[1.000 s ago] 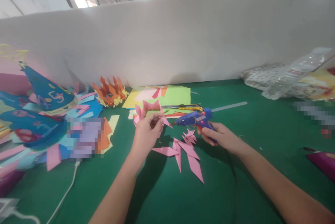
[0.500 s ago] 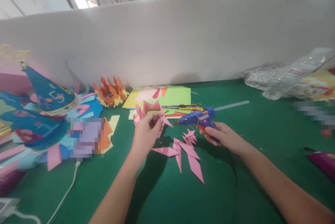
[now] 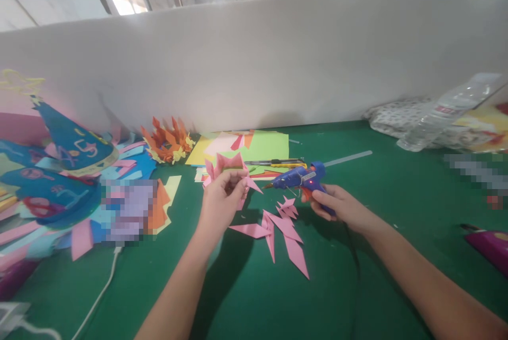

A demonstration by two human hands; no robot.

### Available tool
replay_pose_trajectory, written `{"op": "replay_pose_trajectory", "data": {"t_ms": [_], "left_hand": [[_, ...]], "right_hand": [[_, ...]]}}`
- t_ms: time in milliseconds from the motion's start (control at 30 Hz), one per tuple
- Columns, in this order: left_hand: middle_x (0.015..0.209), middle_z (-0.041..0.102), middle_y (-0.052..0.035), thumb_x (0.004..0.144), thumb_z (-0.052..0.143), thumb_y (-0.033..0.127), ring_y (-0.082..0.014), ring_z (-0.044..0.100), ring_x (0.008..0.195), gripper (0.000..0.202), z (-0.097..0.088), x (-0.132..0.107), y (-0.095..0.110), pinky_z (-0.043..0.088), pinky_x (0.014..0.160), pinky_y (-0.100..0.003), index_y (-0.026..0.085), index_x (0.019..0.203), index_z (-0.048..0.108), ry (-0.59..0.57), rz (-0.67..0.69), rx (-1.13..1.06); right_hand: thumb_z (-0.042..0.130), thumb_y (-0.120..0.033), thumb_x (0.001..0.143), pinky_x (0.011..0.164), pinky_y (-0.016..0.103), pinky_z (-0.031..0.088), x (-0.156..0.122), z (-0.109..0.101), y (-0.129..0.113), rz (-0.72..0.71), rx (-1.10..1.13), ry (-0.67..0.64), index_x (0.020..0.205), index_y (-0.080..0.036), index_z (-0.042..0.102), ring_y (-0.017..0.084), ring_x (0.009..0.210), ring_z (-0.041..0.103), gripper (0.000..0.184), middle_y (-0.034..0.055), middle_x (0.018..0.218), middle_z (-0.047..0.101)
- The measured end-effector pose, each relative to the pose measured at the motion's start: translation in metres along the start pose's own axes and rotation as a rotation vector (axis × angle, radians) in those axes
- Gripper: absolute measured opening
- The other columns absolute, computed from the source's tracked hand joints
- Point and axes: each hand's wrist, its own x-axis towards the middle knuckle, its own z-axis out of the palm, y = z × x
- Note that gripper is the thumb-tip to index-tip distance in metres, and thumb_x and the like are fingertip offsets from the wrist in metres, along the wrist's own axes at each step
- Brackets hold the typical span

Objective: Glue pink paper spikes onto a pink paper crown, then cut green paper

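Observation:
My left hand [image 3: 224, 194] is closed on a pink paper crown [image 3: 230, 161], pinching it at its near right side. A pointed pink piece [image 3: 254, 185] sticks out to the right from under my fingertips. In my right hand [image 3: 331, 203] is a blue hot glue gun [image 3: 297, 177], its small red light showing and a clear glue stick [image 3: 351, 158] jutting from the back. The gun's nozzle points left, close to the tip of the pointed piece. Below the hands, several folded pink paper pieces [image 3: 283, 226] lie on the green table [image 3: 254, 303].
An orange paper crown [image 3: 169, 141], coloured sheets [image 3: 270, 144] and a utility knife [image 3: 278, 162] lie behind my hands. Blue paper hats [image 3: 75, 139] and strips crowd the left. A plastic bottle [image 3: 444, 115] leans at the back right. The gun's cord [image 3: 355, 260] runs toward me.
Almost nothing differs. The glue stick's rear end has shifted slightly left; both hands keep nearly the same place and grip.

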Motion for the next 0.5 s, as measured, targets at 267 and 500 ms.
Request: {"op": "replay_pose_trajectory", "data": {"t_ms": [267, 500], "left_hand": [[0.069, 0.063, -0.0005, 0.078, 0.057, 0.03, -0.0102, 0.058, 0.061, 0.022, -0.0006, -0.0039, 0.0068, 0.047, 0.056, -0.02, 0.017, 0.094, 0.063, 0.034, 0.032, 0.071], [0.077, 0.064, -0.003, 0.078, 0.057, 0.031, -0.0105, 0.058, 0.061, 0.023, 0.0035, -0.0051, 0.009, 0.049, 0.056, -0.021, 0.016, 0.094, 0.064, -0.012, 0.03, 0.06]], "right_hand": [[0.044, -0.061, 0.081, 0.035, 0.021, 0.012, 0.0018, -0.0063, 0.0065, -0.01, 0.103, -0.004, 0.075, -0.016, 0.051, 0.005, 0.033, 0.025, 0.046, -0.0061, 0.042, 0.041], [0.044, -0.06, 0.081, 0.035, 0.022, 0.01, 0.0001, 0.0006, 0.006, -0.04, 0.196, -0.09, 0.085, -0.014, 0.053, 0.006, 0.031, 0.021, 0.047, -0.0073, 0.04, 0.039]]}}
